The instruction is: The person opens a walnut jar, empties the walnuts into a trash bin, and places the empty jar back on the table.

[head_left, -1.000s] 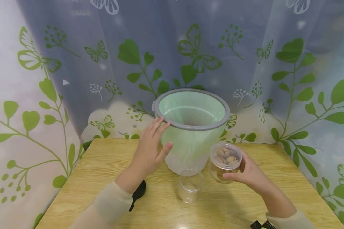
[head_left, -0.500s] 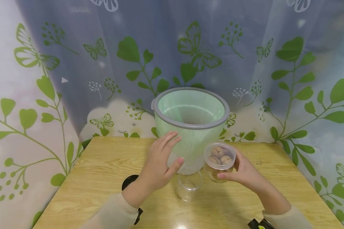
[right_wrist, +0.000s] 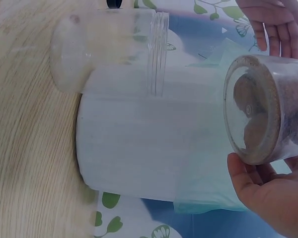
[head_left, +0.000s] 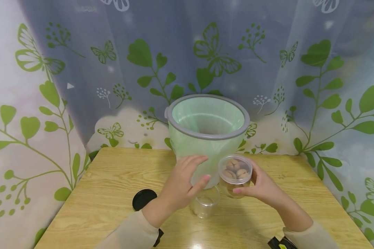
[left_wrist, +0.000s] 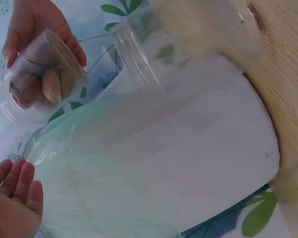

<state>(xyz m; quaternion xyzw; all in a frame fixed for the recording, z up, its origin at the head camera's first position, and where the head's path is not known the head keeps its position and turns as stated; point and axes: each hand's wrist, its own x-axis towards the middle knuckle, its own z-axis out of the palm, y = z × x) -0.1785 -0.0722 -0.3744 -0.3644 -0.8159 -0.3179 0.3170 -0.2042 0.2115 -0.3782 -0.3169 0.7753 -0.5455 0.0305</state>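
Note:
My right hand [head_left: 266,188] grips a clear plastic jar of walnuts [head_left: 234,171] from its right side, above the table. Brown walnuts show through the translucent top. In the right wrist view the jar's base [right_wrist: 251,109] faces the camera, with the right thumb and fingers round its wall. My left hand [head_left: 180,181] hovers to the left of the jar with fingers spread and slightly bent, holding nothing. Below it stands a second clear jar [head_left: 205,209], with no walnuts in it; the left hand hides part of its rim from the head view.
Behind the jars stands a bin [head_left: 208,136] with a grey rim and a pale green liner. A round black lid [head_left: 144,199] lies on the wooden table [head_left: 118,173] beside my left wrist. A patterned curtain [head_left: 180,52] hangs at the back.
My left hand has left the bin's rim and come down to the right, near the walnut jar. My right hand has shifted the walnut jar slightly left.

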